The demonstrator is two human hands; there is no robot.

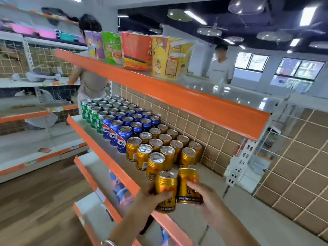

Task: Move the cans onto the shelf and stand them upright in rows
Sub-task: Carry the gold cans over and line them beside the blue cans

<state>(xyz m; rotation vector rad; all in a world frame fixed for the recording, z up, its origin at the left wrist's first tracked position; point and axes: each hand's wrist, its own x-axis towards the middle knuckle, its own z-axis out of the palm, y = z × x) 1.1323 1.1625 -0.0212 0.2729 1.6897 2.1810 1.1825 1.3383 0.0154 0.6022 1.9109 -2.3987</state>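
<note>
My left hand [150, 196] grips a gold can [166, 189] upright, just above the orange front lip of the middle shelf [230, 201]. Beside it, my right hand [202, 194] grips a second gold can [188, 181], also upright, over the shelf board. The two held cans touch each other. Right behind them stand rows of gold cans [165, 150]. Farther left along the same shelf stand rows of blue cans [124, 128], then green cans [92, 112].
The upper shelf [159, 89] overhangs the cans and carries several instant-noodle tubs [138, 50]. A wire-grid back panel [204, 128] closes the shelf behind. Bare shelf board lies to the right of the gold rows. One person stands at the shelf's far end, another behind the unit.
</note>
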